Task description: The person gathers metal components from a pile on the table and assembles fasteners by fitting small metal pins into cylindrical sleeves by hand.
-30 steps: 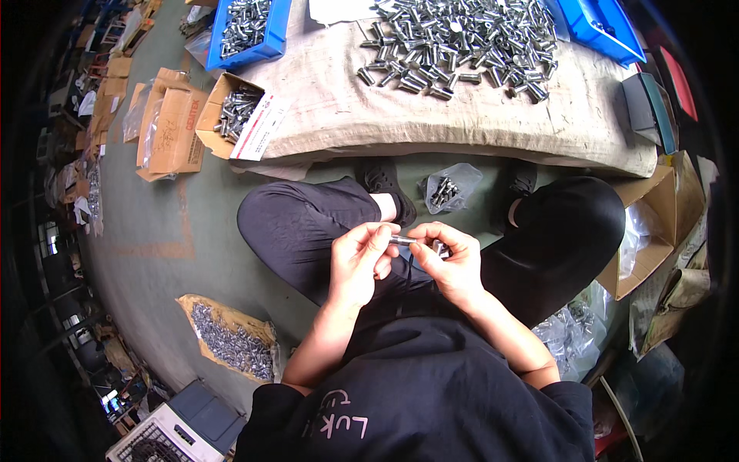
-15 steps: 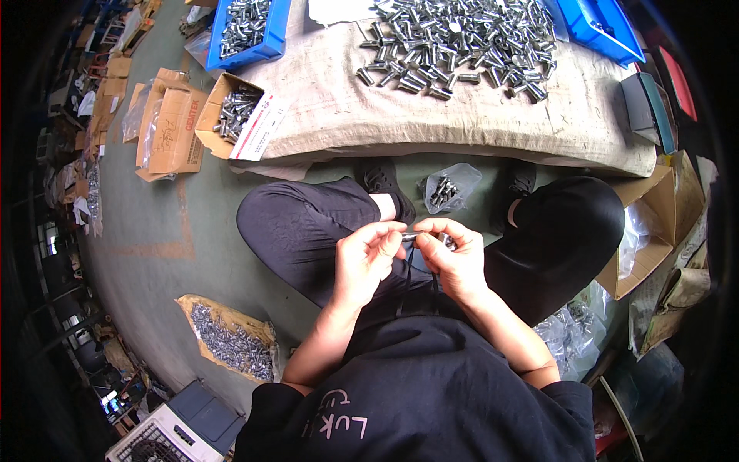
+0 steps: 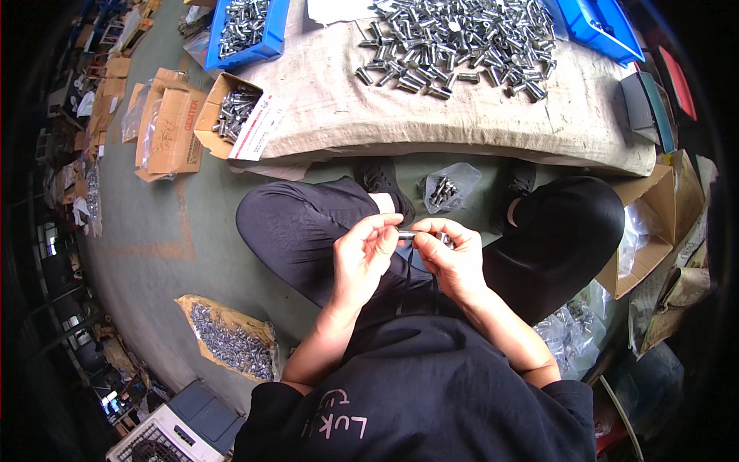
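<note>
In front of my lap, a short shiny metal bolt [image 3: 406, 235] lies crosswise between my two hands. My left hand [image 3: 363, 252] pinches its left end with thumb and forefinger. The other end is gripped by the thumb and fingers of my right hand [image 3: 454, 260]. More small metal pieces [image 3: 445, 239] show among the curled fingers of the right hand; how many is hidden. Beyond my hands, a clear plastic bag [image 3: 460, 185] with several bolts inside rests on the floor between my feet.
A cloth-covered work surface [image 3: 331, 123] ahead carries a heap of loose bolts [image 3: 462, 42]. Blue bins [image 3: 265, 52] stand at its far corners. A carton of bolts [image 3: 212, 127] is at its left edge. Small metal parts [image 3: 231, 339] lie on cardboard at left; an open carton [image 3: 654, 258] sits right.
My left fingers have shifted slightly left and loosened around the bolt's end, so more of the bolt shows. My right hand stays nearly still.
</note>
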`<move>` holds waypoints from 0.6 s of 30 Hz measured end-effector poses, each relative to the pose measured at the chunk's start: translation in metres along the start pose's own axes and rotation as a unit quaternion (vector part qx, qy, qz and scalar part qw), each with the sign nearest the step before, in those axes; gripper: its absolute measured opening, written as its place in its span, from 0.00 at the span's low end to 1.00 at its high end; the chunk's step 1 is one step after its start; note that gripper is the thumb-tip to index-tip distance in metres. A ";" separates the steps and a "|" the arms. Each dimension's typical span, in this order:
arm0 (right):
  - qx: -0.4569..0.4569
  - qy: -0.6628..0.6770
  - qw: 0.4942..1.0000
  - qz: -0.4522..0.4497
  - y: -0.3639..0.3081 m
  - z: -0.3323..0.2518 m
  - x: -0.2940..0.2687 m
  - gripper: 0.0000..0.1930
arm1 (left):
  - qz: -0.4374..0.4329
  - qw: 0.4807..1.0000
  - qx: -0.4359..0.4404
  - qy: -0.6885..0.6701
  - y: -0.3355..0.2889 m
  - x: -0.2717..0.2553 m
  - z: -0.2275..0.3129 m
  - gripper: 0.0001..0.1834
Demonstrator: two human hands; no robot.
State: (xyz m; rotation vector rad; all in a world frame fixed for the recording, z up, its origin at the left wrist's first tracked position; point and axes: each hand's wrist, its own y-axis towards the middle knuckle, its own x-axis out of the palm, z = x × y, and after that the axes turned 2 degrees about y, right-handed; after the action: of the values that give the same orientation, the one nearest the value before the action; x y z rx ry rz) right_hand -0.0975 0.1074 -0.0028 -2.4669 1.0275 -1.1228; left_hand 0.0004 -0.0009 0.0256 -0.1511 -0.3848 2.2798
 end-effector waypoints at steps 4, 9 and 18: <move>-0.010 -0.020 1.000 -0.007 -0.001 0.001 0.001 0.09 | 0.007 1.000 -0.010 0.018 0.001 -0.007 -0.008 0.12; -0.004 -0.009 1.000 -0.005 -0.001 -0.002 0.003 0.09 | 0.017 1.000 -0.011 -0.013 0.000 -0.005 -0.001 0.11; 0.002 0.005 1.000 0.005 -0.001 0.001 0.000 0.09 | -0.010 0.999 0.048 0.014 0.000 -0.002 0.000 0.09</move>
State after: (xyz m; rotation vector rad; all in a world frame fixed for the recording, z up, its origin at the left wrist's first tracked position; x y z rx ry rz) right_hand -0.0966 0.1078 -0.0028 -2.4521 1.0378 -1.1348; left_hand 0.0015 -0.0026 0.0259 -0.1288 -0.2614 2.2697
